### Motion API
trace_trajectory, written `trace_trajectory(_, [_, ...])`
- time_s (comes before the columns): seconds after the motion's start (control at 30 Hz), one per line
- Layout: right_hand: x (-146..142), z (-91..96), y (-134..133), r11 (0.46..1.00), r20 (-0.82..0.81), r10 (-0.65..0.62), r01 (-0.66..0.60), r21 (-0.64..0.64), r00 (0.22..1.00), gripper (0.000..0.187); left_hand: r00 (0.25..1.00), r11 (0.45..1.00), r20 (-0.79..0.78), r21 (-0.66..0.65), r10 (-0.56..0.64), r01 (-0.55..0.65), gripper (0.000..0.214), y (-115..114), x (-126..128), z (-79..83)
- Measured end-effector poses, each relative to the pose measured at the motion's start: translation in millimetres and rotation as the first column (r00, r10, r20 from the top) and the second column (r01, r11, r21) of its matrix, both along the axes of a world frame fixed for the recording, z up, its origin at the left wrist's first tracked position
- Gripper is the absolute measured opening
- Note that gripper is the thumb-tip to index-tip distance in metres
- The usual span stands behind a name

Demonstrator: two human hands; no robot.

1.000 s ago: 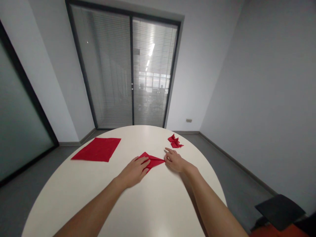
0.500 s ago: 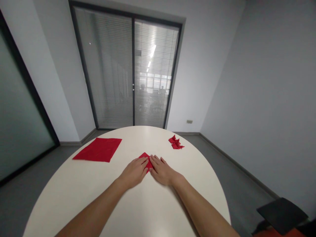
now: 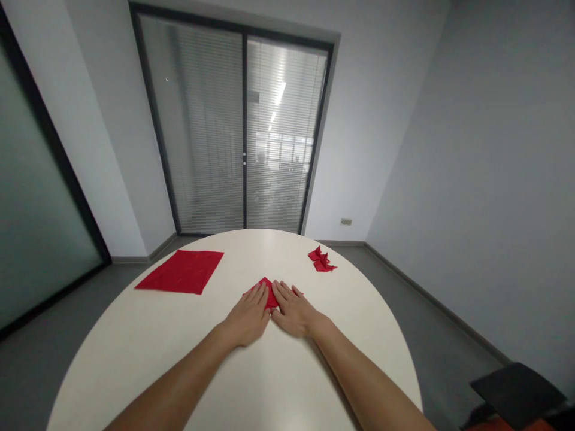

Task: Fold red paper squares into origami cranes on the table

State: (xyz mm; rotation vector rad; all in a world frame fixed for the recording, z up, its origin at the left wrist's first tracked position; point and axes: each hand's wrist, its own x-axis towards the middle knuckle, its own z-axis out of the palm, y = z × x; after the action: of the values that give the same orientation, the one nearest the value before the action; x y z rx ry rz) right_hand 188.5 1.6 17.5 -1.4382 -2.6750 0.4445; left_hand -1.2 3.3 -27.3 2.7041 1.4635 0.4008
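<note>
**Change over the last second**

My right hand (image 3: 294, 311) has left the napkin's right tip. It now lies flat, fingers extended, beside my left hand (image 3: 248, 314). Both press the folded red napkin (image 3: 268, 292) at the middle of the table (image 3: 269, 383).

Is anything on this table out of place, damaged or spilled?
Nothing stands out. The left hand and right hand lie flat on a folded red napkin; an unfolded red napkin lies left, a small folded red figure far right.

Open tabletop (image 3: 224, 281) between pressed napkin (image 3: 268, 292) and flat napkin (image 3: 182, 271)
</note>
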Motion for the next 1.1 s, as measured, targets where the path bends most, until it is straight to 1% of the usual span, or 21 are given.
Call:
trace_trajectory(0.07, [-1.1,0.0,-1.1,1.0,0.001,-0.017,0.017,0.009,1.0,0.074,0.996,0.996,-0.014,0.019,0.087,-0.087,0.062,-2.8,1.9,-1.1])
trace_trajectory(0.1, [-1.5,0.2,-1.8,1.0,0.0,-0.021,0.021,0.011,1.0,0.075,0.993,0.993,-0.013,0.026,0.113,-0.113,0.062,-4.3,3.0,-0.9])
trace_trajectory(0.13, [-1.8,0.6,-2.5,1.0,-0.001,-0.021,0.021,0.011,1.0,0.075,0.993,0.993,-0.007,0.033,0.114,-0.114,0.061,-5.6,4.0,-0.2])
trace_trajectory(0.17, [-2.0,1.0,-3.0,1.0,-0.002,-0.018,0.018,0.01,1.0,0.074,0.996,0.995,0.003,0.037,0.09,-0.09,0.061,-6.5,4.8,0.7])
trace_trajectory(0.27, [-1.6,1.8,-2.7,1.0,0.005,-0.027,0.027,0.006,1.0,0.075,0.999,0.999,0.027,0.014,-0.039,0.038,0.058,-6.0,4.9,3.8])
trace_trajectory(0.33, [-0.7,1.6,-1.6,0.999,0.017,-0.054,0.054,0.0,0.998,0.076,0.998,0.998,0.018,-0.014,-0.057,0.058,0.058,-3.7,3.3,4.6])
trace_trajectory(0.43, [1.1,0.5,-1.8,0.995,0.029,-0.102,0.102,-0.013,0.994,0.079,1.0,1.0,0.003,-0.023,0.009,-0.009,0.06,-1.0,1.0,4.0])
trace_trajectory(0.5, [1.7,0.6,-4.2,0.993,0.023,-0.122,0.122,0.007,0.992,0.081,0.999,0.999,-0.007,-0.02,0.051,-0.051,0.06,-0.8,1.1,3.6])
trace_trajectory(0.57, [1.5,1.7,-6.9,0.996,0.006,-0.086,0.086,0.023,0.996,0.08,0.998,0.998,-0.02,-0.018,0.064,-0.064,0.06,-1.3,1.8,4.1])
trace_trajectory(0.67, [1.4,4.1,-7.3,1.0,-0.013,-0.021,0.021,-0.017,1.0,0.078,0.998,0.998,-0.034,-0.03,0.054,-0.055,0.06,-0.2,-0.6,5.8])
trace_trajectory(0.77, [4.4,3.5,-1.8,0.997,-0.015,-0.063,0.063,-0.052,0.998,0.086,0.993,0.992,-0.051,-0.06,0.105,-0.108,0.061,4.1,-10.0,7.2])
trace_trajectory(0.87, [9.9,0.1,4.1,0.995,-0.024,-0.086,0.085,-0.046,0.996,0.089,0.976,0.977,-0.026,0.005,0.215,-0.215,0.062,7.3,-18.6,11.2])
trace_trajectory(0.93, [13.4,-2.0,6.3,0.996,-0.027,-0.084,0.084,-0.027,0.996,0.085,0.972,0.967,0.023,0.098,0.236,-0.237,0.064,6.5,-19.1,17.6])
trace_trajectory(1.0, [16.5,-2.9,7.9,0.998,-0.026,-0.069,0.069,-0.009,0.997,0.082,0.988,0.981,0.059,0.12,0.145,-0.152,0.064,3.4,-15.9,25.5])
trace_trajectory(1.03, [18.0,-3.0,8.7,0.999,-0.025,-0.055,0.054,-0.005,0.998,0.08,0.995,0.993,0.07,0.095,0.066,-0.072,0.063,1.5,-13.9,29.0])
trace_trajectory(1.07, [19.5,-2.9,9.6,0.999,-0.025,-0.04,0.04,-0.003,0.999,0.079,0.997,0.999,0.077,0.047,-0.024,0.021,0.062,-0.6,-12.2,31.7])
trace_trajectory(1.1, [20.8,-2.6,10.5,1.0,-0.026,-0.03,0.03,-0.001,0.999,0.078,0.992,0.996,0.087,-0.009,-0.087,0.089,0.058,-2.5,-11.1,33.6])
